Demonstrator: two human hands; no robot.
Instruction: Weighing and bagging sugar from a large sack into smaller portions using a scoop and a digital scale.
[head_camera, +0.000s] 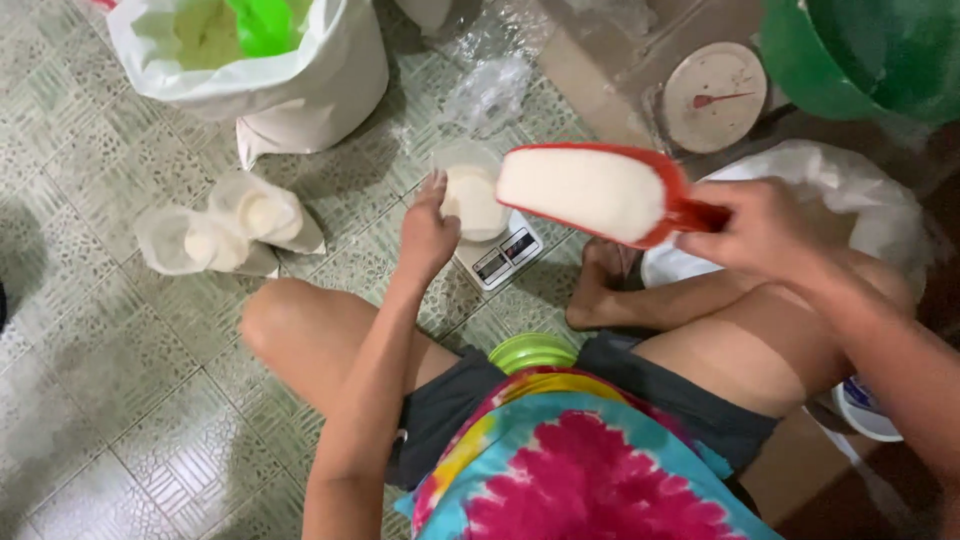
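My right hand (765, 232) grips the handle of a red scoop (672, 205) heaped with white powder, held just right of and above a small clear plastic bag (470, 195). That bag holds white powder and rests on a small digital scale (505, 255) on the floor. My left hand (428, 232) holds the bag's left edge, fingers on its rim. I sit on the tiled floor with bare knees on either side.
A big white sack (300, 80) of powder with a green scoop (262, 24) stands at the top left. Two filled small bags (225, 230) lie on the floor at left. A dial scale (715, 95), a green tub (860, 50) and another open sack (850, 190) are at right.
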